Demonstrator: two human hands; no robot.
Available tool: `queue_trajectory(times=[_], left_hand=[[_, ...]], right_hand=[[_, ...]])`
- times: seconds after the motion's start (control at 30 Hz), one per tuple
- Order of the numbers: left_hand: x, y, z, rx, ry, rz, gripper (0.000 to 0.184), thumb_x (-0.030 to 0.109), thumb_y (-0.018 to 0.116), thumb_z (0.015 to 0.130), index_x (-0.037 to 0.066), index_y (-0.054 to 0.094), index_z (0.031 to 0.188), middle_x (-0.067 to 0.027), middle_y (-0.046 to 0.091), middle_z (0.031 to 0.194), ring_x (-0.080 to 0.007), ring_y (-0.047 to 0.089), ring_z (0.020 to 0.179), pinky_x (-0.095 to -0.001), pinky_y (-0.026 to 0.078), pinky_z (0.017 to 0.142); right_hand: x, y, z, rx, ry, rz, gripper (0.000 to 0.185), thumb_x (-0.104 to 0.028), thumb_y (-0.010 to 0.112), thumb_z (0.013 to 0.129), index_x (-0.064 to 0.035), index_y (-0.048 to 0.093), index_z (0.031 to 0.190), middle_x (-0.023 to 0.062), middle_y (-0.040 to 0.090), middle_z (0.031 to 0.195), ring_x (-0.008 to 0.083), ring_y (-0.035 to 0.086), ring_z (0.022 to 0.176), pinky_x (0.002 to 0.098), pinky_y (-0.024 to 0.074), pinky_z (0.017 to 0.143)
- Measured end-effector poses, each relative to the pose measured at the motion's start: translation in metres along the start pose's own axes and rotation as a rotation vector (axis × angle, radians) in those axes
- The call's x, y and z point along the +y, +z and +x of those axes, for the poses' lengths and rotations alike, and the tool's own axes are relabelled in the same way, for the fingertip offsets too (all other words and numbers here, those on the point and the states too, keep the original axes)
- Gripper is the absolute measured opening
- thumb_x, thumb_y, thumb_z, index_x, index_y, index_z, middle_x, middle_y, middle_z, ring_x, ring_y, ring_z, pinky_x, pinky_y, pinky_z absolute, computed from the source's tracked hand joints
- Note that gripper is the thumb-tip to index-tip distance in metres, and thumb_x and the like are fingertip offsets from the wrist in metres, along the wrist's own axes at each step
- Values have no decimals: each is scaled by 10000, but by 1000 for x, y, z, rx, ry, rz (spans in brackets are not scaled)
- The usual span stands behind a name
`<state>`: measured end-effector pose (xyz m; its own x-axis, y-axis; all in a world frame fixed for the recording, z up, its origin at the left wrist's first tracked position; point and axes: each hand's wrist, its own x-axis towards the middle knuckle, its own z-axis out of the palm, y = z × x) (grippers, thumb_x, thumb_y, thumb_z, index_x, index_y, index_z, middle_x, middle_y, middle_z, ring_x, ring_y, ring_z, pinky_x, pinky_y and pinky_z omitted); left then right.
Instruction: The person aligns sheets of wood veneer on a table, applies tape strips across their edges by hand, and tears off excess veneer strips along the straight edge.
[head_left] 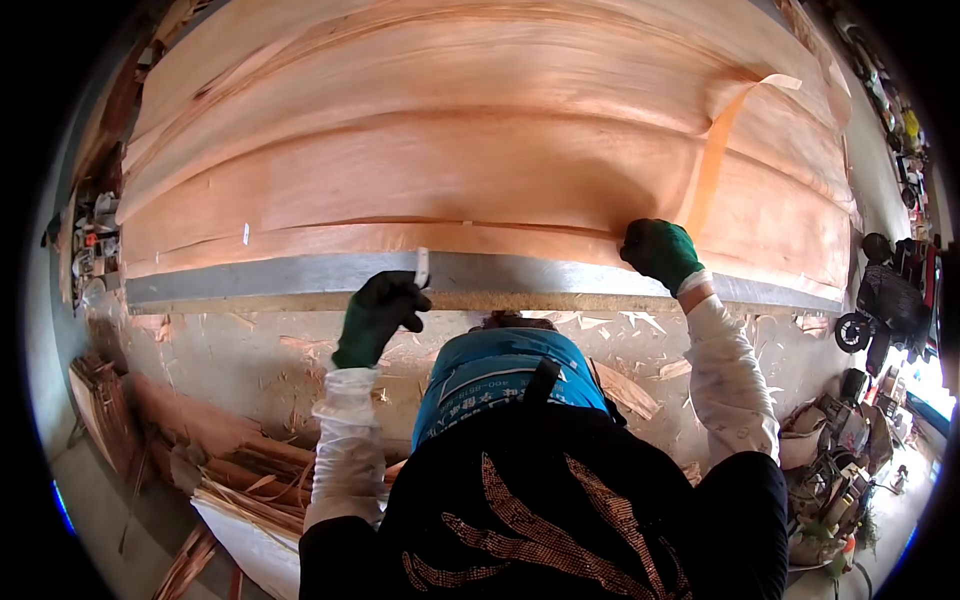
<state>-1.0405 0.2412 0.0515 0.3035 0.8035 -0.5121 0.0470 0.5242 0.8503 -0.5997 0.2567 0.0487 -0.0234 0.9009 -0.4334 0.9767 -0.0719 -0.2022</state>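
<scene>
My left hand (378, 312), in a dark green glove, is raised at the near edge of the bench. Its thumb and fingers pinch a short white strip of tape (422, 267) that stands upright. My right hand (662, 252), gloved in the same way, is closed in a fist on the near part of the wood veneer sheet (430, 165). What its fingers hold, if anything, is hidden. Just beyond that fist a narrow orange veneer strip (712, 165) runs away from me, its far end curling up.
A grey band (250, 282) borders the veneer on my side. One small white piece of tape (246, 234) sticks to the sheet at left. Veneer scraps (625, 390) litter the floor, with offcuts (260, 470) piled at lower left. A wheeled vehicle (890, 295) stands at right.
</scene>
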Motion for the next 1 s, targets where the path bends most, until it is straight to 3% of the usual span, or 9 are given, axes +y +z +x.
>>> queue_trajectory(times=[0.17, 0.27, 0.5, 0.73, 0.77, 0.83, 0.9, 1.0], left_hand=[[-2, 40, 23, -41, -27, 2, 337, -52, 521, 889, 7, 579, 1215, -87, 626, 991, -172, 666, 809, -270, 555, 556], [-4, 58, 39, -29, 6, 0, 319, 36, 556, 921, 15, 581, 1239, -130, 680, 882, -159, 649, 650, -270, 540, 522], [-11, 90, 86, -67, 14, 24, 337, 64, 559, 930, 42, 565, 1267, -118, 675, 913, -149, 668, 702, -271, 521, 480], [-31, 92, 102, -32, 8, 97, 446, 93, 577, 924, 65, 479, 1358, -88, 645, 1081, -162, 677, 727, -271, 486, 414], [-32, 92, 103, -30, 4, 108, 446, 96, 574, 927, 65, 477, 1360, -88, 645, 1086, -162, 677, 728, -268, 483, 413], [-31, 93, 102, -22, -4, 130, 445, 102, 569, 932, 64, 471, 1364, -88, 645, 1097, -164, 678, 730, -261, 479, 411], [-30, 93, 102, -25, -16, 115, 444, 103, 565, 932, 67, 472, 1364, -91, 641, 1117, -164, 670, 711, -272, 477, 412], [-31, 92, 100, -58, -23, -68, 467, 94, 561, 924, 80, 463, 1381, -100, 657, 1080, -172, 653, 654, -292, 482, 425]], right_hand=[[-6, 0, -2, 61, 41, -36, 196, -267, 606, 786, -109, 696, 858, 137, 704, 843, 334, 676, 830, 456, 531, 734], [-9, 3, 0, 85, 61, -79, 190, -258, 607, 785, -110, 698, 862, 131, 707, 846, 328, 679, 831, 450, 532, 734], [-7, 21, 8, 172, 100, -109, 178, -256, 618, 778, -130, 705, 868, 118, 712, 846, 315, 684, 830, 450, 532, 730], [-16, 10, -7, 300, 120, -95, 179, -287, 644, 785, -143, 707, 871, 103, 710, 849, 290, 683, 823, 420, 527, 714], [-36, -6, -21, 365, 159, -248, 201, -285, 658, 775, -148, 700, 916, 92, 700, 938, 283, 665, 880, 421, 512, 737], [-54, 2, -29, 728, -58, -279, 292, -168, 651, 779, -105, 679, 1063, 112, 651, 1076, 296, 621, 972, 421, 494, 834], [-93, 30, -29, 712, -184, -51, 437, -68, 557, 807, -106, 622, 1237, 115, 578, 1260, 305, 547, 1139, 438, 446, 949], [-128, 83, -1, 659, -384, -207, 492, -141, 542, 802, -74, 574, 1288, 117, 539, 1343, 316, 483, 1252, 460, 415, 1002]])
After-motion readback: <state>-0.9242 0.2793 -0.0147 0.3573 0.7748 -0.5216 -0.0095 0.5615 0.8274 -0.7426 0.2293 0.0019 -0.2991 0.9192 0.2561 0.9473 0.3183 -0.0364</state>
